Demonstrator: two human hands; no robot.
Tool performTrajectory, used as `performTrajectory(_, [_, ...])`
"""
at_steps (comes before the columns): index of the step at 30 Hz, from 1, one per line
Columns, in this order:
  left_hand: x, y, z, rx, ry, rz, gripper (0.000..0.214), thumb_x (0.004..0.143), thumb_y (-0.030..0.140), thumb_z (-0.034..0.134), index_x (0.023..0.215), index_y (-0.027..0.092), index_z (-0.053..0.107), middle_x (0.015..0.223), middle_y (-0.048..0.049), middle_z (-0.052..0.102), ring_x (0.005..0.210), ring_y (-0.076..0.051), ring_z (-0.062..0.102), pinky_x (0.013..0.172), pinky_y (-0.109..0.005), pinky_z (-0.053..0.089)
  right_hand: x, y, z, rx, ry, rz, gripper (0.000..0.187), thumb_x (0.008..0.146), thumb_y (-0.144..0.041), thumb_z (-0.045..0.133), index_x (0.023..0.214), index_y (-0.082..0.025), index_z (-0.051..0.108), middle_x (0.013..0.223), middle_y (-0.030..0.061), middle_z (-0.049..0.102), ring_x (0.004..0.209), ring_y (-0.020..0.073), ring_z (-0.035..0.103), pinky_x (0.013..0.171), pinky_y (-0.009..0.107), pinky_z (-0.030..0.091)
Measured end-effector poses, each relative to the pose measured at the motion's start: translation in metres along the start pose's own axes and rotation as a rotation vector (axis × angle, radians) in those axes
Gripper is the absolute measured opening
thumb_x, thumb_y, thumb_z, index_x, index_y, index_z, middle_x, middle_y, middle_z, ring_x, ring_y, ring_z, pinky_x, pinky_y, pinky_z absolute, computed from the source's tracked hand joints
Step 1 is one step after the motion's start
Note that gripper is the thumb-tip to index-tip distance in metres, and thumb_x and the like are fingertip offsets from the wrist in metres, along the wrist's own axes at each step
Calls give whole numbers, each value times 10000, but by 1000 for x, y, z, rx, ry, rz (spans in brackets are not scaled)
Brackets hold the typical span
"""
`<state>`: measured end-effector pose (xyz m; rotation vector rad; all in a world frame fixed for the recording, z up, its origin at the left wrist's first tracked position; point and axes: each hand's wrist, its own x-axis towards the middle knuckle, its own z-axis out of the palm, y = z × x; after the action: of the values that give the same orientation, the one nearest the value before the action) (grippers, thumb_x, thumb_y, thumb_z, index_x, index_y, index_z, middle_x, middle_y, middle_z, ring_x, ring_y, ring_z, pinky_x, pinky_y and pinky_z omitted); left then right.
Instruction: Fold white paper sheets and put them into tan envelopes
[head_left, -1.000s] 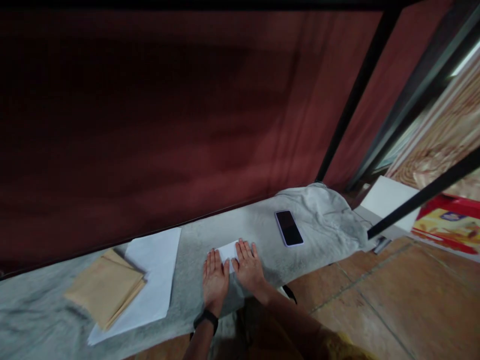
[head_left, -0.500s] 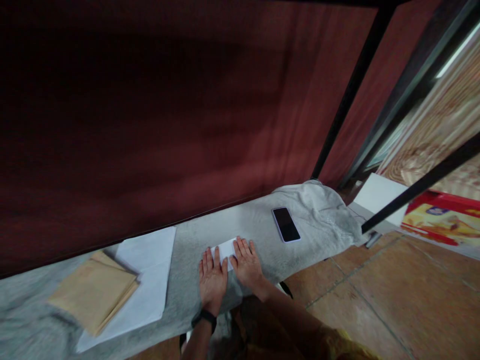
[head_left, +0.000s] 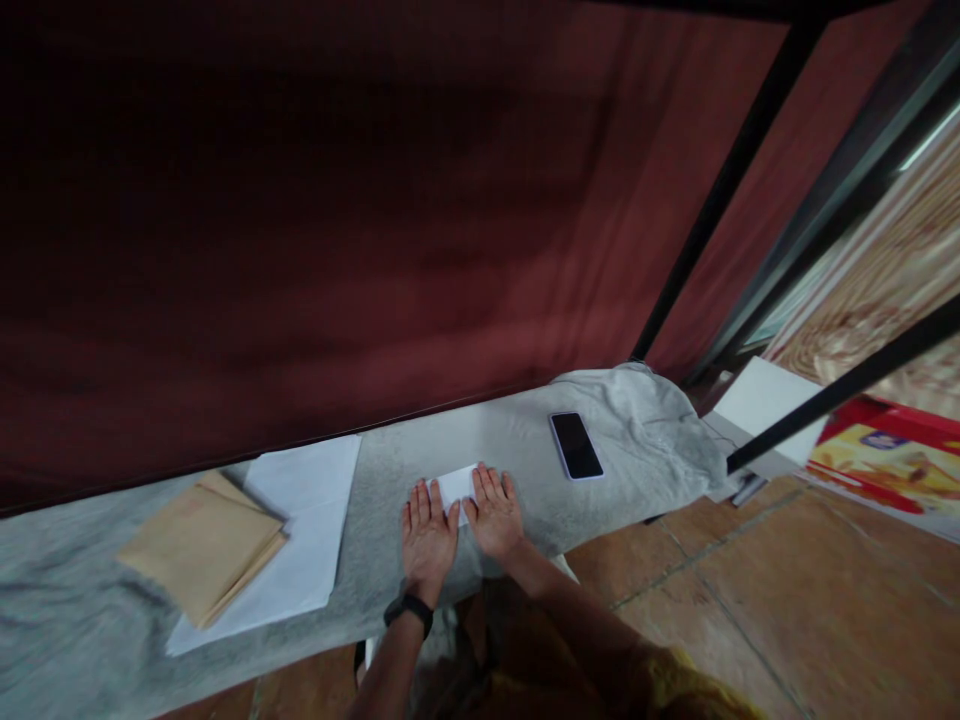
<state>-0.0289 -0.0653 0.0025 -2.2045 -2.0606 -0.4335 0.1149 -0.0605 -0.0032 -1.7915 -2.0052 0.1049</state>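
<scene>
A small piece of white paper (head_left: 455, 486), perhaps folded, lies on the grey cloth (head_left: 517, 440) in front of me. My left hand (head_left: 429, 538) rests flat over its left side, fingers stretched forward; a dark band circles that wrist. Over the paper's right side lies my right hand (head_left: 495, 512), also flat with fingers extended. Both hands press down rather than grasp, and they cover the paper's side edges. To the right of my hands is a phone (head_left: 577, 446) with a dark screen and a pale purple case.
On the left, brown paper envelopes (head_left: 206, 545) lie partly over white paper sheets (head_left: 311, 530). A dark red wall (head_left: 450, 250) rises behind the cloth. Black bars (head_left: 731, 190) slant on the right, with a red-and-yellow box (head_left: 892, 460) near the tiled floor (head_left: 697, 590).
My view has shifted slightly, moving the scene a little within the picture. Both hands remain flat on the white paper, with barely any movement against it.
</scene>
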Motion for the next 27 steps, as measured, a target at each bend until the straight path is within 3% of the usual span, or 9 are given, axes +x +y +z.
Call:
performTrajectory(3, [0, 0, 0, 5, -11, 0, 633, 1026, 421, 310, 1532, 48, 382, 1608, -229, 347, 1507, -330, 313, 1210, -525, 288, 2, -8, -4, -2, -15, 24, 570, 1062, -425, 370, 1541, -117, 398, 1575, 140, 424, 1471, 268, 388, 1228, 517, 238])
performTrajectory(7, [0, -3, -2, 9, -72, 17, 587, 974, 230, 344, 1545, 96, 389, 1622, -184, 344, 1524, -307, 281, 1227, -507, 259, 9, -32, -6, 46, -84, -111, 556, 1082, -427, 290, 1532, -129, 424, 1596, 100, 404, 1496, 220, 349, 1248, 428, 233])
performTrajectory(11, [0, -6, -2, -11, -142, 25, 614, 936, 171, 359, 1547, 127, 399, 1622, -152, 355, 1531, -286, 267, 1232, -493, 262, 15, -45, 0, 79, -173, -178, 538, 1090, -400, 250, 1519, -144, 450, 1575, 79, 447, 1480, 196, 378, 1246, 402, 249])
performTrajectory(15, [-2, -10, -1, -6, -114, -8, 587, 982, 199, 276, 1548, 78, 375, 1608, -163, 377, 1524, -264, 291, 1231, -475, 280, 14, -30, 8, 38, -135, -198, 551, 1085, -409, 280, 1525, -114, 433, 1595, 126, 396, 1498, 216, 345, 1247, 426, 223])
performTrajectory(21, [-15, -21, -3, -8, -60, -57, 642, 1033, 430, 281, 1541, 48, 371, 1591, -186, 401, 1506, -280, 329, 1220, -462, 315, 7, 3, 17, -29, -36, -185, 592, 1067, -433, 339, 1556, -100, 372, 1605, 139, 374, 1491, 270, 354, 1228, 460, 233])
performTrajectory(27, [-23, -26, -4, -21, -19, -86, 625, 1034, 418, 299, 1537, 56, 381, 1594, -184, 391, 1501, -296, 339, 1213, -494, 324, -2, 20, 14, -78, 18, -174, 592, 1057, -380, 335, 1568, -81, 344, 1580, 168, 413, 1467, 291, 387, 1221, 484, 238])
